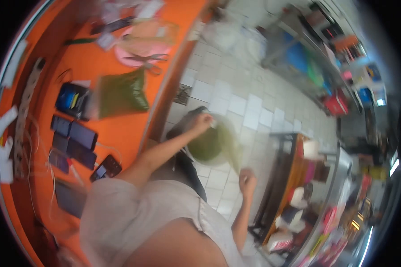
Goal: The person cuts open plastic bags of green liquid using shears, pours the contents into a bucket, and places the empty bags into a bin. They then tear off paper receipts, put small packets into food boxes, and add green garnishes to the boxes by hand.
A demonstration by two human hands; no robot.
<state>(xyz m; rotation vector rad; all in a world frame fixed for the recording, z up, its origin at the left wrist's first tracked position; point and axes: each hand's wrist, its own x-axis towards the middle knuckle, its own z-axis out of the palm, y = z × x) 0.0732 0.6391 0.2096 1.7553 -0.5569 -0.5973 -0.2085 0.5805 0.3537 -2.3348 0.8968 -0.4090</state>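
A round container with green contents (205,144) stands low over the tiled floor, in front of the body. At its upper rim is my left hand (203,122), its fingers closed on a small pale piece, perhaps the bag's edge. My right hand (247,180) is a closed fist to the lower right, at the end of a blurred, see-through greenish bag (229,151) that stretches over the container's right side. Motion blur hides the bag's exact edges.
On the orange table (120,138) at the left lie a filled green bag (122,93), scissors (149,60) on a pink plate, several phones (82,133) and cables. A wooden bench (280,182) with shoes stands at the right. A metal table (294,53) is at the back.
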